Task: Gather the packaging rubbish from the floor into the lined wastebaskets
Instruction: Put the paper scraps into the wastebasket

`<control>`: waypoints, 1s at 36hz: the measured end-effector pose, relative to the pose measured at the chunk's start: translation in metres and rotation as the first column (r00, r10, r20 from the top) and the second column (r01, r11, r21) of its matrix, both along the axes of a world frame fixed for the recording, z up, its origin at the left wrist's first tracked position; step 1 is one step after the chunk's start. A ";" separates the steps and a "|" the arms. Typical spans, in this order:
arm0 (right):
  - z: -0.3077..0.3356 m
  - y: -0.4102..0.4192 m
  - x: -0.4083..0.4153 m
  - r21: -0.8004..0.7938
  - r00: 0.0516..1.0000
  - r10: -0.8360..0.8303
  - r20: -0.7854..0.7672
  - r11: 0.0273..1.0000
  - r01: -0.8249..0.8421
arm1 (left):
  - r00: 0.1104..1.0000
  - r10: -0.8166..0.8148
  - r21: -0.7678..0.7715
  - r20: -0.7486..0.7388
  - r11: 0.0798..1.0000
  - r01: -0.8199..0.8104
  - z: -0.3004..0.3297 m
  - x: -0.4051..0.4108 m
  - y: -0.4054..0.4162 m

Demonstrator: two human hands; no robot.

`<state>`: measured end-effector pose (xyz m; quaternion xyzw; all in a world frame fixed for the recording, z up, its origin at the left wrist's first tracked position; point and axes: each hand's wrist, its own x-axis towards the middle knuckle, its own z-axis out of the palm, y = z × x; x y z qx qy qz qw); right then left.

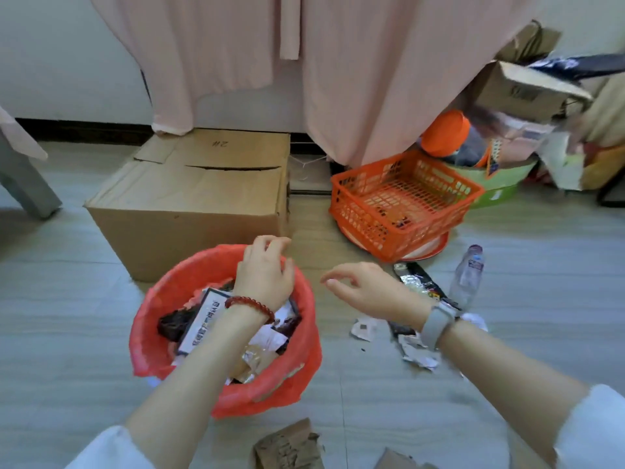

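Hovering over the red-lined wastebasket [223,333], her left hand [265,274] hangs loosely curled, empty; her right hand [365,291], beside it, is relaxed, empty. Torn wrappers [414,350] right of the basket look light, crinkly; pinch their edges.

I see a grey plank floor [541,265] carrying: a red-lined wastebasket [148,333] near centre; cardboard box [189,204] behind it; orange crate [402,201] far right; clear bottle [468,275], black wrapper [419,279] and white scraps [417,353] right; torn cardboard [287,448] nearest.
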<state>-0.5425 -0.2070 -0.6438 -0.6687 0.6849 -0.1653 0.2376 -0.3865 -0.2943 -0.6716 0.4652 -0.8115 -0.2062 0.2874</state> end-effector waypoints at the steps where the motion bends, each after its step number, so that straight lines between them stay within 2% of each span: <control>1: 0.004 0.013 -0.017 0.001 0.999 -0.036 -0.012 0.999 0.036 | 0.999 -0.048 -0.004 0.006 0.999 0.048 0.005 -0.020 0.009; 7: -0.002 0.114 -0.113 0.069 0.967 -0.254 -0.032 0.964 0.255 | 0.939 -0.340 0.043 0.060 0.940 0.338 0.008 -0.134 0.093; 12: -0.038 0.228 -0.176 0.144 0.881 -0.474 0.007 0.872 0.468 | 0.822 -0.556 0.146 0.122 0.829 0.540 -0.036 -0.208 0.182; 15: -0.067 0.311 -0.199 0.227 0.807 -0.591 0.003 0.786 0.575 | 0.713 -0.673 0.233 0.198 0.738 0.633 -0.074 -0.234 0.243; 18: -0.105 0.397 -0.203 0.311 0.744 -0.666 -0.049 0.698 0.645 | 0.623 -0.759 0.357 0.187 0.644 0.677 -0.116 -0.242 0.304; 22: -0.180 0.496 -0.180 0.427 0.664 -0.718 -0.207 0.544 0.722 | 0.577 -0.805 0.450 0.135 0.569 0.688 -0.171 -0.237 0.380; 24: -0.214 0.529 -0.157 0.466 0.665 -0.710 -0.230 0.520 0.716 | 0.540 -0.827 0.492 0.157 0.540 0.683 -0.191 -0.229 0.410; 27: -0.249 0.556 -0.125 0.564 0.782 -0.561 -0.270 0.567 0.601 | 0.532 -0.829 0.517 0.171 0.535 0.669 -0.212 -0.218 0.437; 28: -0.257 0.560 -0.119 0.575 0.794 -0.537 -0.286 0.567 0.590 | 0.543 -0.821 0.518 0.174 0.546 0.659 -0.216 -0.216 0.442; 32: -0.273 0.562 -0.118 0.544 0.726 -0.628 -0.280 0.519 0.659 | 0.546 -0.805 0.522 0.233 0.577 0.628 -0.222 -0.213 0.443; 34: -0.274 0.559 -0.118 0.489 0.724 -0.624 -0.294 0.552 0.675 | 0.534 -0.802 0.530 0.267 0.585 0.614 -0.222 -0.215 0.438; 36: -0.275 0.557 -0.120 0.407 0.746 -0.597 -0.296 0.627 0.664 | 0.538 -0.798 0.530 0.271 0.590 0.609 -0.221 -0.219 0.433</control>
